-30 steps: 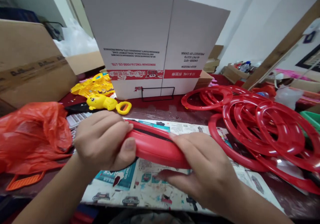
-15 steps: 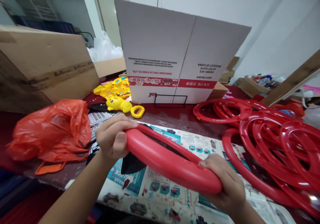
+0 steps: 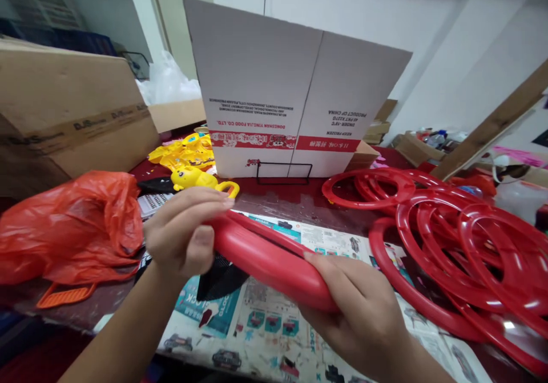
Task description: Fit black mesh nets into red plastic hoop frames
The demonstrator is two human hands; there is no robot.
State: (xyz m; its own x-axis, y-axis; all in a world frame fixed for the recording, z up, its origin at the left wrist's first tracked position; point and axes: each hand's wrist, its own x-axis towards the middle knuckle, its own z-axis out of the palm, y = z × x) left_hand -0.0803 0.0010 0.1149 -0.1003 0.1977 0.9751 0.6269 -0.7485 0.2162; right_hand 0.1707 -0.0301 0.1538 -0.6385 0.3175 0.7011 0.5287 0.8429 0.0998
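Note:
A red plastic ring (image 3: pixel 269 266), seen nearly edge-on and tilted down to the right, is held up over a printed cardboard sheet (image 3: pixel 261 343). My left hand (image 3: pixel 182 232) is closed on its left end, thumb in front and fingers over the top. Around its right end my right hand (image 3: pixel 359 297) is closed, with the thumb along the upper edge. Black mesh (image 3: pixel 220 280) hangs below the ring near my left hand. To the right lies a pile of red plastic rings (image 3: pixel 432 240), some overlapping.
An orange plastic bag (image 3: pixel 77 223) and an orange grate-like piece (image 3: pixel 66 294) lie at left. Behind my left hand is a yellow animal-shaped toy (image 3: pixel 194 178). A white carton panel (image 3: pixel 295 86) stands at the back. A brown box (image 3: pixel 64 109) stands far left.
My right hand has moved left and wraps further round the ring's right end. The ring appears shorter and turned. The whole view has shifted slightly, with the background sliding left.

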